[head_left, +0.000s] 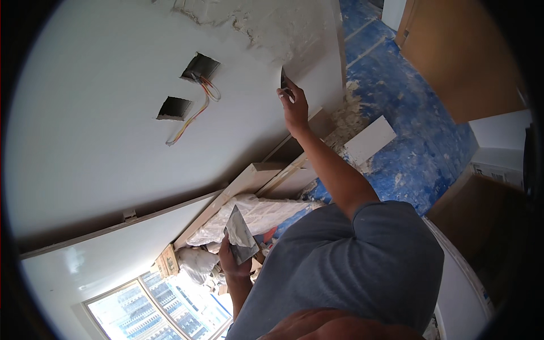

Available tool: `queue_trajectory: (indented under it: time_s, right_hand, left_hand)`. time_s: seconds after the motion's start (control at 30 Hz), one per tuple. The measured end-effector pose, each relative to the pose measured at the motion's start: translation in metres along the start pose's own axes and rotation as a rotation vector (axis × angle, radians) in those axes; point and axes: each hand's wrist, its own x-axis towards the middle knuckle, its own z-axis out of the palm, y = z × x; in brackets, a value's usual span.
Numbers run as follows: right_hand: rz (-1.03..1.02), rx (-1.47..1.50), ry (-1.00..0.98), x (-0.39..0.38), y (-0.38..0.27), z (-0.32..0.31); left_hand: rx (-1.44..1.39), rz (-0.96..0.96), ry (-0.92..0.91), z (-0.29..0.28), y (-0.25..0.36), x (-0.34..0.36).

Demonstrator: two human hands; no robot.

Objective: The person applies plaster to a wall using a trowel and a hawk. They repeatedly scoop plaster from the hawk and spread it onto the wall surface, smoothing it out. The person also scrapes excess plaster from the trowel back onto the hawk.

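My right hand [294,105] is stretched out to the white wall [90,113] and grips a small dark putty knife [283,77], its blade against the wall just below a rough patch of fresh plaster [266,25]. My left hand [233,262] stays close to my grey shirt and holds a wide metal scraper blade [241,232] smeared with pale filler, its blade pointing up.
Two square cut-outs, one [200,66] above the other [174,107], open in the wall, with orange and yellow wires [192,116] hanging out. Blue floor covering [419,136] is spattered with plaster. A white board [369,139], crumpled plastic sheeting [266,212], a wooden door [459,51] and a bright window [153,309] surround me.
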Motion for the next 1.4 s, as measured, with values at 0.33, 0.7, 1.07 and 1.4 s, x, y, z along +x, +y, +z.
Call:
queue_trajectory:
  time_s: [0.33, 0.7, 1.07, 1.4]
  right_hand:
    - [0.536, 0.674, -0.796, -0.064, -0.092, -0.057]
    - [-0.078, 0.366, -1.469, -0.175, -0.217, -0.026]
    - [-0.632, -0.495, -1.572, -0.152, -0.231, -0.023]
    - [0.874, 0.888, -1.026, -0.193, -0.195, -0.057]
  left_hand:
    - [-0.116, 0.053, -0.258, 0.019, -0.006, -0.006]
    - [-0.286, 0.295, -0.167, 0.061, 0.029, -0.003]
    - [-0.248, 0.212, -0.233, 0.012, 0.040, -0.041]
    - [-0.371, 0.278, -0.200, -0.039, 0.016, -0.036]
